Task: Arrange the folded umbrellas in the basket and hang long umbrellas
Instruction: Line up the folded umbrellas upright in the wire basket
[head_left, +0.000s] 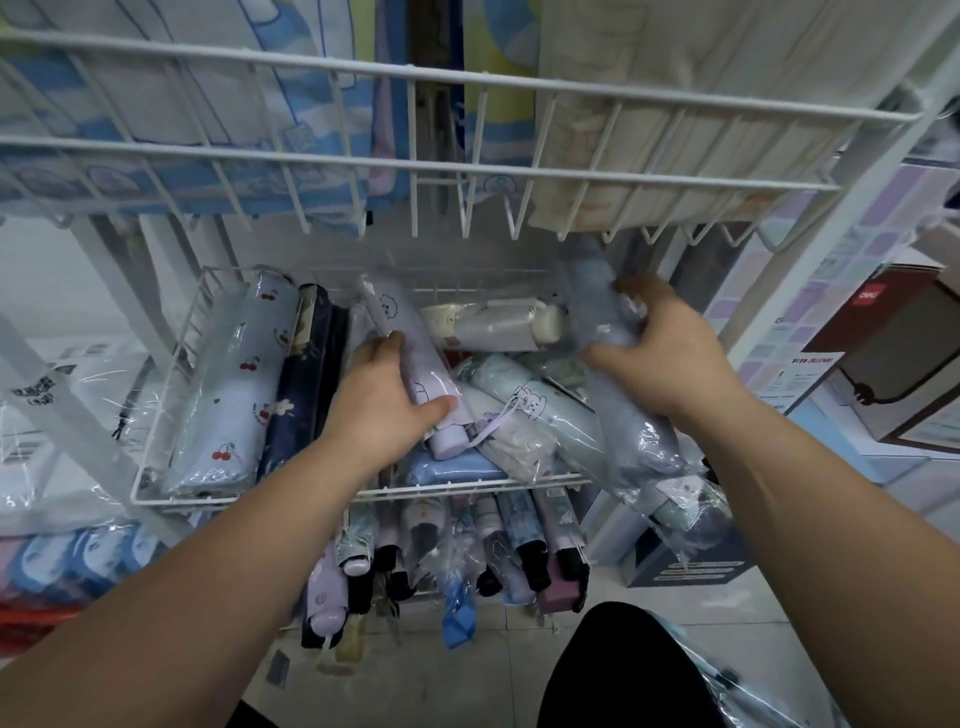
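Note:
A white wire basket (156, 483) holds several folded umbrellas in clear wrap. My left hand (384, 400) grips a lilac folded umbrella (400, 322) that slants across the basket's middle, handle end toward me. My right hand (670, 353) grips a grey-blue folded umbrella (634, 431) at the basket's right side; its lower end sticks out over the front rim. A cherry-print umbrella (234, 384) and a dark navy one (301, 395) lie flat along the left. A pale green bear-print umbrella (540, 400) lies between my hands. Long umbrellas hang behind the upper wire rack (467, 78).
A lower basket holds several more folded umbrellas (441, 551), ends pointing toward me. A brown and white box (893, 353) stands on a shelf at the right. Wrapped goods (62, 415) sit on the left. My dark-clothed knee (618, 670) is at the bottom.

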